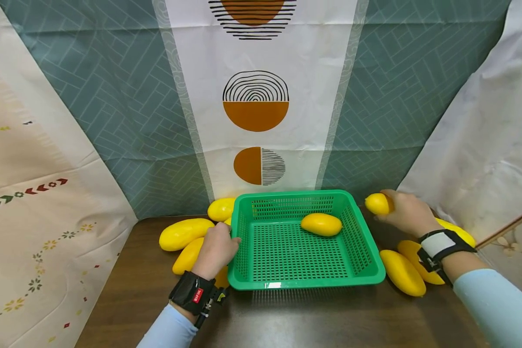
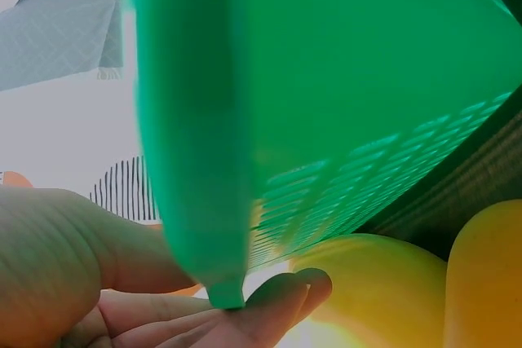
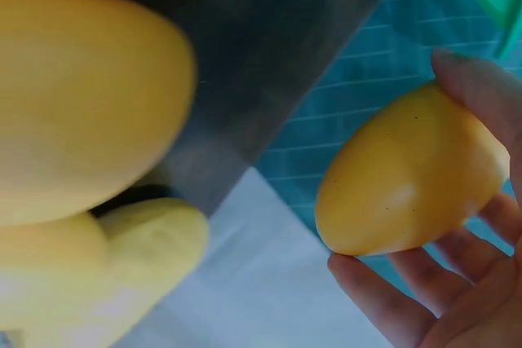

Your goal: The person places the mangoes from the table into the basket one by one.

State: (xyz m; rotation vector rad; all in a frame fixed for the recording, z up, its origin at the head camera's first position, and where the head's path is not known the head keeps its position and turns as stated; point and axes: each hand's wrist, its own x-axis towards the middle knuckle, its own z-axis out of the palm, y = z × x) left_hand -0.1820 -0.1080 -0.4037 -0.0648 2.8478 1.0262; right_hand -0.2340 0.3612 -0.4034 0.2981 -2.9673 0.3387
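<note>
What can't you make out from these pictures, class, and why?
Head view: exact number of yellow fruits at left; left hand and green basket hide parts.
Head view: writing on red label; too small.
Head view: top printed circle; cut off by upper edge.
Left wrist view: basket rim; blurred.

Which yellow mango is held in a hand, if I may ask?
The mango in the right hand, right of the green basket; no other is gripped.

Green basket, yellow fruit, teal line-patterned cloth
</note>
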